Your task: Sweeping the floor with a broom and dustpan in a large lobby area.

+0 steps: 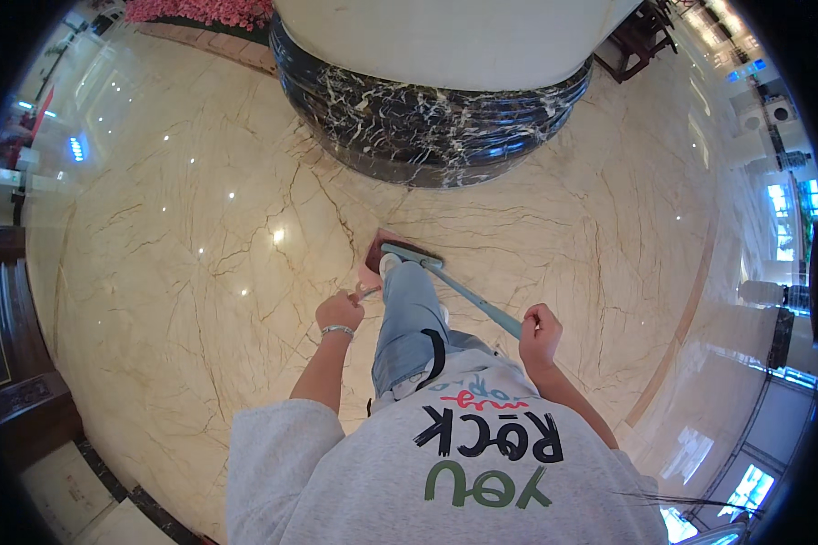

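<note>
My right hand (pixel 538 332) is closed around the upper end of a teal broom handle (pixel 468 295). The handle slopes down and forward to a dark bristled broom head (pixel 402 247) on the floor, just ahead of my white shoe (pixel 389 264). My left hand (pixel 339 313), with a bracelet on its wrist, grips the thin handle of a pink dustpan (pixel 369 274). The dustpan sits low beside my forward leg in blue jeans (pixel 409 318), and its pan lies next to the broom head. My grey printed sweatshirt fills the lower part of the view.
A wide round column with a black veined marble base (pixel 427 127) stands straight ahead. Glossy beige marble floor (pixel 200 272) spreads all around. Pink flowers (pixel 200 11) lie at the far left, dark wooden chairs (pixel 645 41) at the far right, a dark wooden counter (pixel 27 400) to my left.
</note>
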Demonstrator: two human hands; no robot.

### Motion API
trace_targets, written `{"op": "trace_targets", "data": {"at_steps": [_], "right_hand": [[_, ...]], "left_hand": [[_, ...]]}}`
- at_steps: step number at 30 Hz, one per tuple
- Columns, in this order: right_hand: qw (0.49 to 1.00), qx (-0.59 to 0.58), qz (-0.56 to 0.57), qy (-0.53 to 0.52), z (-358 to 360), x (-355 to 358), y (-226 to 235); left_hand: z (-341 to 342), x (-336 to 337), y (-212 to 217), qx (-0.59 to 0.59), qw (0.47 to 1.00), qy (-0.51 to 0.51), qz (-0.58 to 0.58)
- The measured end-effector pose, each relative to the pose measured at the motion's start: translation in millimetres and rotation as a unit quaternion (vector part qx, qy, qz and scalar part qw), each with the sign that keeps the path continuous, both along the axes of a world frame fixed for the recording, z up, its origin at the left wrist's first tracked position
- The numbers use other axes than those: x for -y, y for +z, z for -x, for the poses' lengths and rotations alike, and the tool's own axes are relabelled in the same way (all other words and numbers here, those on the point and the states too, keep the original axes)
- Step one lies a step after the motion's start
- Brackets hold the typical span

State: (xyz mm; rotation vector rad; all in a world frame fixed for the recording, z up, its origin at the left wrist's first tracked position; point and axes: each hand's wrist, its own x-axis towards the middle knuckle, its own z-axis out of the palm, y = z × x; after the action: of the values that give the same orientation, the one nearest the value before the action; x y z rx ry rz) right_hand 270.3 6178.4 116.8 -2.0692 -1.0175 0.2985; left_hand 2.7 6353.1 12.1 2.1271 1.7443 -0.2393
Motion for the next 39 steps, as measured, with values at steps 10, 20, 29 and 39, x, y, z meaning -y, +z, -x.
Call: {"op": "trace_targets", "data": {"at_steps": [10, 20, 29, 39], "right_hand": [[1.000, -0.008, -0.010, 0.011, 1, -13, 0], [0.999, 0.000, -0.011, 0.044, 2, -25, 4], [0.998, -0.006, -0.026, 0.052, 1, -34, 6], [0.999, -0.008, -0.031, 0.035, -11, -37, 4]], "left_hand": [[3, -1, -2, 0.011, 1.000, 0.001, 0.022], [-5, -5, 0, -0.007, 1.000, 0.011, 0.022], [-6, -4, -2, -0.015, 1.000, 0.009, 0.018], [-16, -9, 6, -0.016, 0.999, 0.007, 0.036]]}}
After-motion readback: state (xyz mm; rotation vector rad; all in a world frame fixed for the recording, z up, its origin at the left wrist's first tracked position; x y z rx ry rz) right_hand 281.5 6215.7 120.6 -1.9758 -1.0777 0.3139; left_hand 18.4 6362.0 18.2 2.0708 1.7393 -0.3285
